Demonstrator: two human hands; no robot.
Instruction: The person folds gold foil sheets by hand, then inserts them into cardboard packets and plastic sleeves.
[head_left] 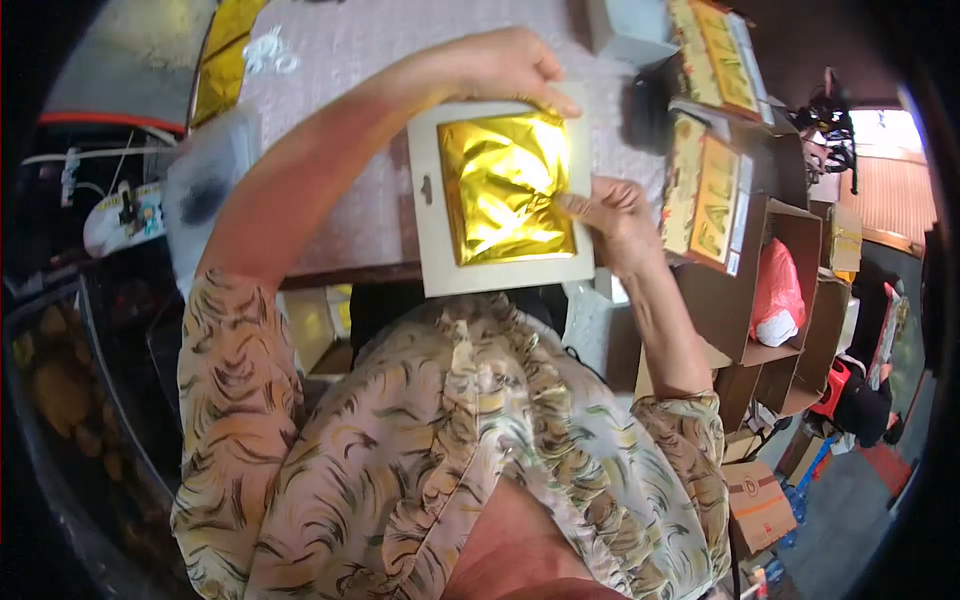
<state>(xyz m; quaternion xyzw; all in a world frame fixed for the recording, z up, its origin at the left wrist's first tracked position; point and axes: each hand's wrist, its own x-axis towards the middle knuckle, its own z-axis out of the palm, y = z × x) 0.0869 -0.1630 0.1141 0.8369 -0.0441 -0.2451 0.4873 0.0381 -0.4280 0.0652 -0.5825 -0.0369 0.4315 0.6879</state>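
Note:
A white card (432, 240) with a small hang hole on its left side lies near the table's front edge, in front of my torso. On it is a shiny, wrinkled gold foil packet (505, 190). My left hand (515, 70) reaches across from the left and grips the card's upper edge near the top right corner. At the right edge, my right hand (620, 215) has its thumb pressed on the packet, with its other fingers curled. Whatever lies under the card is hidden.
White loops (270, 52) lie on the pale-covered table (340, 60), beside gold foil (222, 65) and clear plastic (205, 185). "FALL" boxes (712, 205), a white box (630, 30) and a dark round object (650, 108) stand right. Further right, cardboard boxes hold a red bag (778, 285).

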